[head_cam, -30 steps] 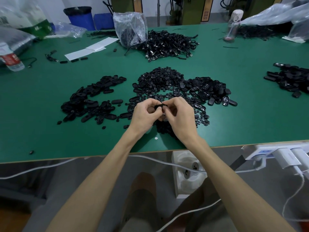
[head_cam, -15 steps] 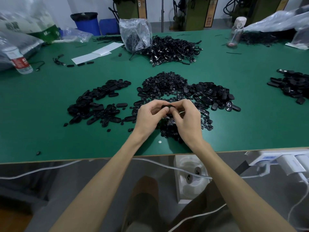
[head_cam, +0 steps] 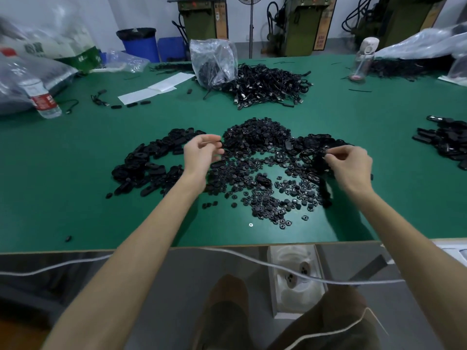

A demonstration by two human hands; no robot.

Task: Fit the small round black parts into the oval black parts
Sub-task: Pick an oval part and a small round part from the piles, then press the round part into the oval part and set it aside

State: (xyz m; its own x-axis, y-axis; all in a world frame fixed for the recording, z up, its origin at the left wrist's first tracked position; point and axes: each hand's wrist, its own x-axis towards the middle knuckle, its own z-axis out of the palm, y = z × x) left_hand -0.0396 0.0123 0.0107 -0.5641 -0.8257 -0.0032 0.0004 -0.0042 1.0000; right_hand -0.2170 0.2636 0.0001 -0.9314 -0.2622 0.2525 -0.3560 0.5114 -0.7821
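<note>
A white cable [head_cam: 366, 282] hangs below the near edge of the green tabletop [head_cam: 75, 218]. Just past that edge the small round parts [head_cam: 267, 200] lie scattered between both arms, likely so that either hand can reach one. The left grip [head_cam: 202, 155] hovers wide and empty beside the left heap of oval parts [head_cam: 149, 162]. The right grip [head_cam: 351, 165] is narrow, its fingertips in the right heap of oval parts [head_cam: 316, 145]; I cannot tell whether it holds one. Farther off lie a cable pile [head_cam: 267, 84] and a plastic bag [head_cam: 214, 59], with green machines [head_cam: 303, 24] by the wall.
</note>
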